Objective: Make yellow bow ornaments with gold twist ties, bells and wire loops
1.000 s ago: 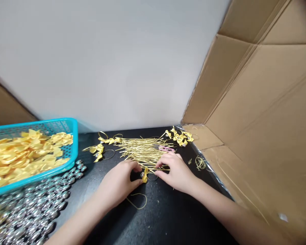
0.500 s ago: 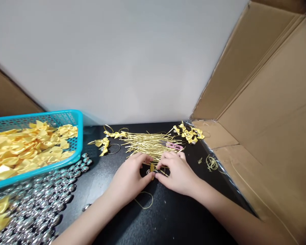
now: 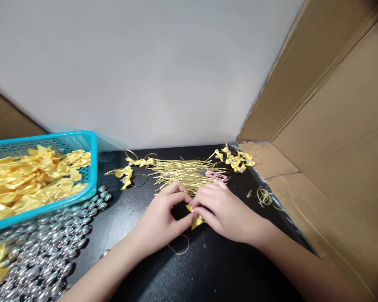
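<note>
Between my two hands is a yellow satin bow (image 3: 197, 221), partly covered by fingers. My left hand (image 3: 164, 214) pinches it from the left with thumb and forefinger. From the right, my right hand (image 3: 220, 207) closes its fingertips on the same bow, so the fingertips of both hands meet. A thin gold cord loop (image 3: 183, 247) lies on the black table below my left hand. Just beyond the hands is a bundle of gold twist ties (image 3: 176, 174), with pink-handled thread snips (image 3: 216, 175) on top.
At left stands a turquoise basket (image 3: 93, 167) full of yellow bows, with many silver beads (image 3: 50, 251) spread before it. Finished bows with beads (image 3: 236, 161) lie at back right, others (image 3: 124, 174) at back left. Cord scraps (image 3: 264, 196) sit near the cardboard wall (image 3: 334, 105).
The bow between my fingers has turned and shows more of its yellow fabric below the fingertips. My right hand has moved slightly in toward my left. The view has shifted a little.
</note>
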Motion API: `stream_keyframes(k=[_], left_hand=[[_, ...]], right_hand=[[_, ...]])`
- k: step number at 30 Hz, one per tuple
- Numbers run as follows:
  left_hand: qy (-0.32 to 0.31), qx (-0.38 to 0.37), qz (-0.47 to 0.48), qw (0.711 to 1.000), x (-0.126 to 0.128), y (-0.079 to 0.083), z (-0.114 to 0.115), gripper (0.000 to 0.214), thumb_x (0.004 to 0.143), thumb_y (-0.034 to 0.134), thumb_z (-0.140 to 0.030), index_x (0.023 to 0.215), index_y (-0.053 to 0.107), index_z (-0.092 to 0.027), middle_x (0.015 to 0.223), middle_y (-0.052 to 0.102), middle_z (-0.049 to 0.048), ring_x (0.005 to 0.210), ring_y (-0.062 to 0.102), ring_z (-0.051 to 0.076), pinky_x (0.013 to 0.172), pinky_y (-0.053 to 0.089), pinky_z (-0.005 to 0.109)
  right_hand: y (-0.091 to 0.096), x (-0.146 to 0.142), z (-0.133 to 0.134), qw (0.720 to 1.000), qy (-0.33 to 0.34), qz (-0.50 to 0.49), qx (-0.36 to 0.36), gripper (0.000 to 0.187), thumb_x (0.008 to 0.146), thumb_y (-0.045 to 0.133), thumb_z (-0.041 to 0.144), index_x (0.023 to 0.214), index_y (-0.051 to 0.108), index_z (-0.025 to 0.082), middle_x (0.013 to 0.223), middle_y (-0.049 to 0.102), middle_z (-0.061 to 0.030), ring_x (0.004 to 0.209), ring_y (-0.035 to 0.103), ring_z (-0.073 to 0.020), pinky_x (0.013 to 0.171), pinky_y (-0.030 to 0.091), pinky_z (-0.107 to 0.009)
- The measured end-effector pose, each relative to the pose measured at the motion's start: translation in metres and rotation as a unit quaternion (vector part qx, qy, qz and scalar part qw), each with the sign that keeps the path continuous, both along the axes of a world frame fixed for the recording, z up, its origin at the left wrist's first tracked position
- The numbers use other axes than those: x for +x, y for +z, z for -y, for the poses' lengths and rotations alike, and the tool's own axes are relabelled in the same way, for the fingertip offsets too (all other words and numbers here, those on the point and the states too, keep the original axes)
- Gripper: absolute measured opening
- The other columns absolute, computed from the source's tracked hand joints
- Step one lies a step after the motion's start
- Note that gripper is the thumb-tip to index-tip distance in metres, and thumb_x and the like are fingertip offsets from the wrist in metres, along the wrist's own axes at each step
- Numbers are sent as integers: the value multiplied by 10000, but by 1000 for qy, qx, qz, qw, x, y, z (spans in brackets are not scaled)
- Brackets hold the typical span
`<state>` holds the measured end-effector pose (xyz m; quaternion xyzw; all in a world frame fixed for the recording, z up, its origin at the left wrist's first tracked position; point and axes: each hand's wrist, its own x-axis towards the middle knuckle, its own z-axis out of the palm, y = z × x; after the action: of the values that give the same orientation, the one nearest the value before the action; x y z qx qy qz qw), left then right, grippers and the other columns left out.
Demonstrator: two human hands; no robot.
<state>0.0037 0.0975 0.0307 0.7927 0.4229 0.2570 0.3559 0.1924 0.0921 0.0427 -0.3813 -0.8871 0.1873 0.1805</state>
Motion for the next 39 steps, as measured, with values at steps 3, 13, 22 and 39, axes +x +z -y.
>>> stream_keyframes(k=[3,13,22,39], left_hand=[[-13,-26,30,999,1,0,1,76,821,599,-195,766,649,-208,901,562,23,876,547,196,808,448,328],[-28,-150,111,982,2,3,1,97,786,652,-234,696,686,-219,845,593,12,805,525,182,726,412,307],[41,-256,296,919,3,-11,2,136,778,664,-264,654,656,-210,770,537,-10,756,507,163,706,415,285],[135,161,64,976,9,2,17,75,786,630,-160,738,615,-216,772,551,7,776,526,201,713,418,329]], right_hand=[[4,2,-1,1000,22,3,-1,107,916,525,112,878,611,165,847,643,-19,823,565,-159,814,411,-318],[13,7,-1,997,52,14,62,150,953,466,159,882,598,167,857,641,-31,802,567,-165,840,413,-339],[9,7,-2,989,-11,-10,148,213,963,437,181,808,583,170,799,645,-18,759,576,-156,912,346,-361],[12,-6,16,984,-87,-13,154,179,953,435,164,873,594,176,901,642,-57,892,522,-220,922,366,-416]])
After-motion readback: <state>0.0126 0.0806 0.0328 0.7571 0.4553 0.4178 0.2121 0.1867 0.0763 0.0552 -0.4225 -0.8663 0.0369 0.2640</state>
